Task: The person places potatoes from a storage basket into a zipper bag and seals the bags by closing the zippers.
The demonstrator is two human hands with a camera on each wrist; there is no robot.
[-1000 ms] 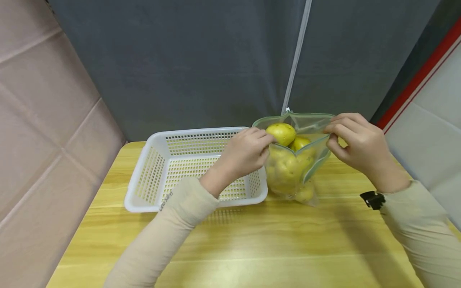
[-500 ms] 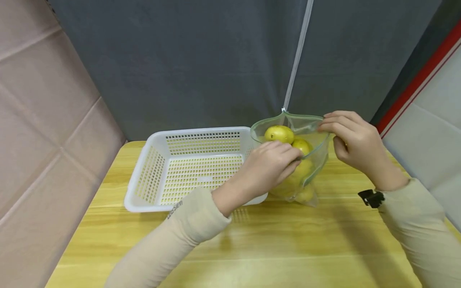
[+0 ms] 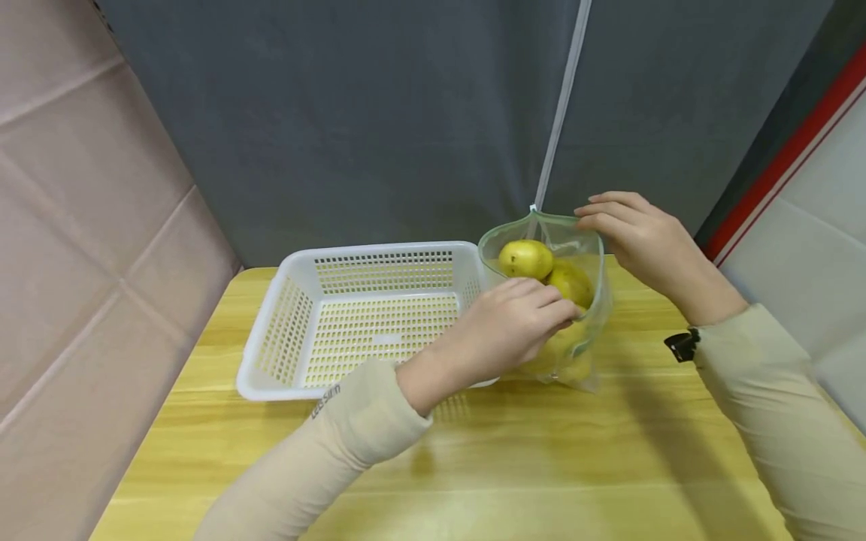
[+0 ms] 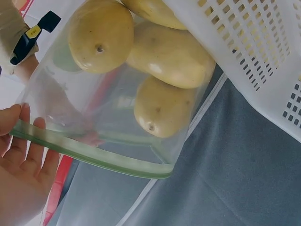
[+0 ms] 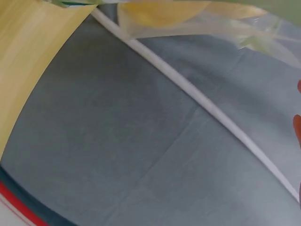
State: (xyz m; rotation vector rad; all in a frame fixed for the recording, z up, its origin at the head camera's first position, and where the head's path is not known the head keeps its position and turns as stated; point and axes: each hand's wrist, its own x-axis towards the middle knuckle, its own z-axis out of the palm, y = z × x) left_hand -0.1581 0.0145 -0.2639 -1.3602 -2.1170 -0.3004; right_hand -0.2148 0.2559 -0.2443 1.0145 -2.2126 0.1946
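A clear zip bag (image 3: 602, 315) with a green-edged mouth stands upright, its mouth spread wide. Several yellow potatoes (image 3: 526, 259) fill it. My left hand (image 3: 501, 323) pinches the near side of the rim, and the left wrist view shows the thumb and fingers of that left hand (image 4: 28, 165) on either side of the green edge (image 4: 94, 157). At the far right of the mouth is my right hand (image 3: 649, 244), its fingers nearly straight and at the rim; firm contact cannot be made out. Only fingertips (image 5: 297, 125) of it show in the right wrist view.
A white perforated plastic basket (image 3: 274, 323) sits left of the bag, close against it, with nothing inside. Both are on a wooden table (image 3: 541, 466). A grey curtain (image 3: 372, 135) hangs behind, and a pink padded wall (image 3: 88, 225) borders the left.
My left hand has shifted right and slightly down along the near rim. My right hand has moved left and up, its fingers straightening from their earlier hold. The bag's mouth is rounder.
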